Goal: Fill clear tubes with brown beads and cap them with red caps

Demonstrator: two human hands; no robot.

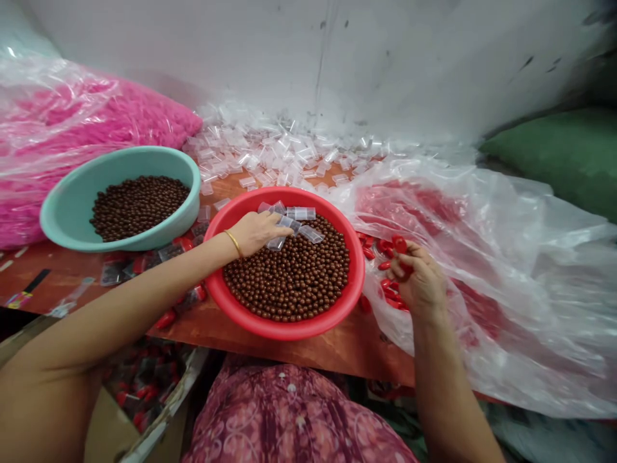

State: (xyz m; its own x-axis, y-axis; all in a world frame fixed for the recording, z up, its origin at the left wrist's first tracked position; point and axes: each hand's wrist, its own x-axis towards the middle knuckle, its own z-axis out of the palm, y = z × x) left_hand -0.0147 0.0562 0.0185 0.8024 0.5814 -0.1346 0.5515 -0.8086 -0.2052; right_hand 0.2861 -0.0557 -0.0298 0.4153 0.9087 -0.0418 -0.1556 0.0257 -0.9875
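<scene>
Through the head camera I had a small red piece in view, held up just beyond the right rim of the red bowl. The right hand pinched it between thumb and fingertips; more red showed lower among the curled fingers, though I could not tell how many pieces were there.

The clear cases lay in a loose cluster on the brown balls toward the back of that bowl. The left hand reached over its left rim, palm down, fingers bent with their tips among the cases; I could not tell whether they gripped one or only rested there. A gold bangle circled the wrist.

Just beside the right hand, loose red pieces lay at the mouth of a big clear bag, with more red inside. To the left, a teal basin held more brown balls, and cases with red ends were strewn on the orange-brown table beneath the left forearm. Further back I saw a scatter of clear pieces near the pale wall, a pink-filled bag at left, and a green sack at right. Below the table's edge stood a cardboard box of clear-and-red pieces.
</scene>
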